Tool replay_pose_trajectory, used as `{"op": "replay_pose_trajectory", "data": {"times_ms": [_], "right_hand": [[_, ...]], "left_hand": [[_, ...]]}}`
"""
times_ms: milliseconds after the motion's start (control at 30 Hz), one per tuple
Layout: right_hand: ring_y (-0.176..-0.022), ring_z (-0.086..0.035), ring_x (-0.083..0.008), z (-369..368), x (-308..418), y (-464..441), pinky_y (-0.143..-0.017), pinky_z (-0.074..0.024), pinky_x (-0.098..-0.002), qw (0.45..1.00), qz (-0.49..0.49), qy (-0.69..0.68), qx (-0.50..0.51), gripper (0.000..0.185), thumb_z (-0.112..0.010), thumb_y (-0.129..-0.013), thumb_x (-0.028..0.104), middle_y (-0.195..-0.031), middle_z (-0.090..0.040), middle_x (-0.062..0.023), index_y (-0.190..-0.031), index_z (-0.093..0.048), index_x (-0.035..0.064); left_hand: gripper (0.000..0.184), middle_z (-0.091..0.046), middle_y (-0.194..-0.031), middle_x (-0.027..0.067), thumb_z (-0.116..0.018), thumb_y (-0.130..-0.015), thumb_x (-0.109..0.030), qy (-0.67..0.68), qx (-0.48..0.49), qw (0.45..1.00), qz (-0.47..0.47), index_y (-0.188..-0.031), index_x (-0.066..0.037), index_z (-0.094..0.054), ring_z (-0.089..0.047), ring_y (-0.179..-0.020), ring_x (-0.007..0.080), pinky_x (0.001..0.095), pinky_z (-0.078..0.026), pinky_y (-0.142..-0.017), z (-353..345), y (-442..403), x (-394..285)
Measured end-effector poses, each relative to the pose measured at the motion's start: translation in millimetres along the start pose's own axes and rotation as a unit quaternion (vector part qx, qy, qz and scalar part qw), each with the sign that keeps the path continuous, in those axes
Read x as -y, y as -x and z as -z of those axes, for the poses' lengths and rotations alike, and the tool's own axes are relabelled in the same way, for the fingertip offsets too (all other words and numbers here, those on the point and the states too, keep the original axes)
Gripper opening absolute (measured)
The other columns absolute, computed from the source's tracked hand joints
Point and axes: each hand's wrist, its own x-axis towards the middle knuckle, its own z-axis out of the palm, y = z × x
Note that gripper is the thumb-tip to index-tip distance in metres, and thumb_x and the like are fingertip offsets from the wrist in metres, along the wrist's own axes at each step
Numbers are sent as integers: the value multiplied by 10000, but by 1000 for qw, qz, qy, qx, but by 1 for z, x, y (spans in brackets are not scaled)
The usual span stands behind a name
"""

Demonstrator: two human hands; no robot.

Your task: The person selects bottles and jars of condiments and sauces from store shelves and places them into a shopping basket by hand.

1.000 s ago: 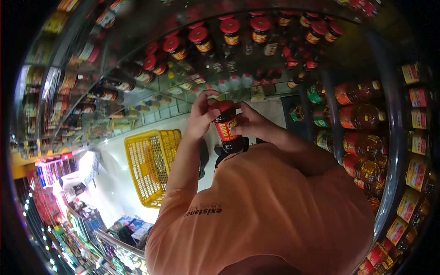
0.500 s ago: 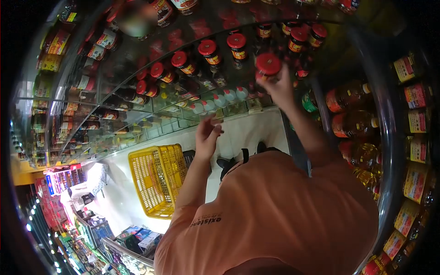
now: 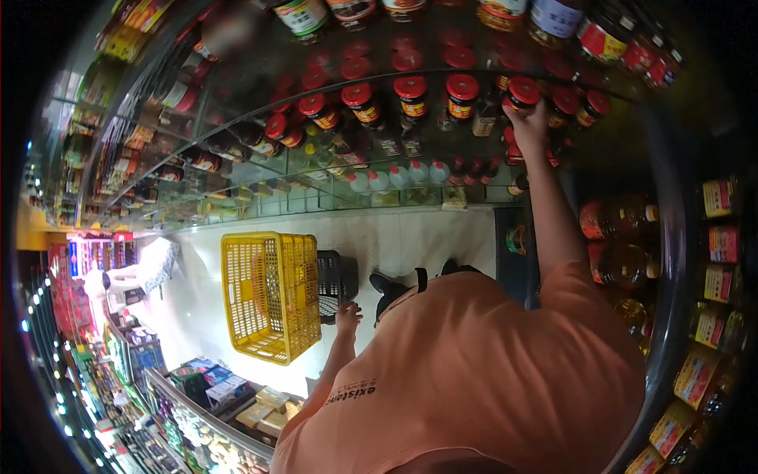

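Observation:
My right hand (image 3: 527,125) is up at the glass shelf, its fingers round a dark jar with a red lid (image 3: 523,93). Similar red-lidded jars stand on both sides of it, one of them (image 3: 462,96) to the left and another (image 3: 563,103) to the right. My left hand (image 3: 348,317) hangs low near my body, beside a black basket (image 3: 336,276), with its fingers loosely bent and apart. It holds nothing that I can see.
A yellow crate (image 3: 272,347) rests on the pale floor (image 3: 466,229) at the left. Oil bottles (image 3: 616,219) line a rack with a metal rail (image 3: 679,261) on the right. More jars and bottles (image 3: 304,17) fill the upper shelf. A display counter (image 3: 166,395) is at the lower left.
The jar, first between both hands, has gone up to the shelf in my right hand. My left hand has let go of it and dropped toward my body.

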Motion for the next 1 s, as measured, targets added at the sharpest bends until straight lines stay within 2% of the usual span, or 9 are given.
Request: {"op": "replay_pose_trajectory", "data": {"times_ms": [233, 367, 633, 700, 767, 833, 900, 967, 1000], "right_hand": [[-850, -522, -84, 6, -20, 0, -839, -471, -273, 993, -28, 110, -14, 659, -835, -831, 94, -1102, -607, 7, -1370, -460, 44], [-1148, -588, -181, 1, -20, -1, -1007, -454, -325, 999, -44, 26, 1, 688, -828, -846, 98, -1317, -585, -80, -1400, -431, 7], [-1309, -508, -300, -32, 25, 10, -1106, -403, -441, 996, 21, 88, 16, 832, -804, -880, 198, -1460, -474, -215, -1492, -300, -54], [-1232, -580, -305, -43, 24, 26, -1060, -455, -425, 957, 92, 267, -62, 716, -775, -886, 125, -1396, -532, -247, -1432, -370, -100], [-1094, -654, -301, -55, 28, 39, -969, -521, -395, 989, 119, 71, -57, 559, -751, -875, 81, -1235, -628, -253, -1315, -482, -136], [-1008, -681, -298, -80, 39, 85, -890, -558, -396, 982, 78, 136, -104, 413, -708, -866, 35, -1099, -679, -220, -1208, -559, -140], [-1092, -637, -352, -119, 57, 127, -931, -517, -430, 935, 60, 350, 5, 319, -649, -915, 49, -1175, -634, -229, -1207, -583, -63], [-1195, -577, -380, -164, 66, 154, -1002, -467, -519, 868, 243, 408, 145, 389, -669, -898, 94, -1247, -608, -219, -1264, -582, -2], [-1237, -539, -387, -191, 78, 166, -1035, -428, -532, 868, 220, 390, 214, 396, -673, -903, 116, -1284, -589, -208, -1274, -580, 13]], "left_hand": [[329, -721, -888, 95, -634, -925, -217, 32, -4, 998, 53, -1195, -30, -622, -652, -630, 139, 265, -464, -508, 24, -6, 51], [295, -732, -885, 88, -622, -944, -228, 22, -7, 999, 38, -1164, -34, -655, -678, -655, 144, 268, -495, -532, 42, -18, 54], [362, -714, -908, 116, -629, -910, -147, 42, -57, 996, -54, -1239, 4, -609, -692, -784, 179, 300, -563, -662, 91, -39, 31], [315, -718, -908, 101, -635, -942, -169, 62, -73, 989, -116, -1212, -7, -630, -683, -762, 160, 294, -553, -661, 105, -48, 32], [248, -723, -837, 97, -650, -972, -221, 22, -124, 981, -148, -1073, 3, -684, -678, -732, 160, 318, -535, -663, 125, -34, -4], [251, -712, -774, 113, -657, -971, -243, -68, -198, 964, -166, -976, 5, -694, -678, -708, 186, 341, -526, -662, 151, -26, -39], [268, -693, -737, 132, -682, -952, -261, -29, -284, 946, -157, -905, 2, -682, -671, -679, 214, 359, -519, -654, 180, -41, -51], [273, -685, -730, 140, -686, -946, -272, -5, -344, 920, -188, -885, -7, -667, -661, -659, 239, 373, -513, -649, 216, -88, -25], [273, -676, -721, 143, -681, -945, -280, -3, -365, 916, -164, -893, -13, -661, -668, -665, 258, 391, -511, -641, 234, -89, -41]]}}
